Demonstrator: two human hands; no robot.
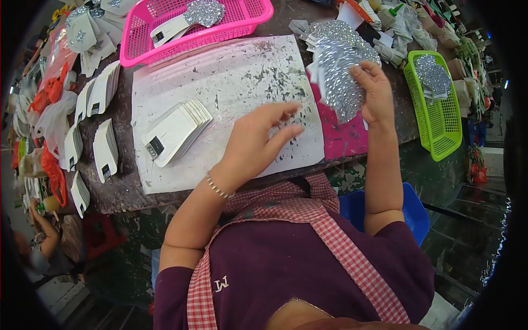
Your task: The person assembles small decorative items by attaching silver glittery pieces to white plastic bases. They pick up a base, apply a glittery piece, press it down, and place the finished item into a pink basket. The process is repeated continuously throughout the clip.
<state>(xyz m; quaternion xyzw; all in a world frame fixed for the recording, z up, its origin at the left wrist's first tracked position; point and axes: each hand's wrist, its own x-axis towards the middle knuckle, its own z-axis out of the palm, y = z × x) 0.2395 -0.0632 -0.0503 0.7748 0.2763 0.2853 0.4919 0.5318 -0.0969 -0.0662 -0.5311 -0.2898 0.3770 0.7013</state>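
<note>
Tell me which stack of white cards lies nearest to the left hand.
The fanned stack on the marked white sheet, just left of the left hand; the other stacks lie farther left, on the dark table.

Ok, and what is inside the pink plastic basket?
Inside the pink plastic basket I see a silver glitter piece and at least one white card with a black label. What lies directly beneath them is covered.

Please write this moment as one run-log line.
left hand: open, over white paper; right hand: touching silver glitter pieces; on paper: white card stack; far right: green basket
</note>
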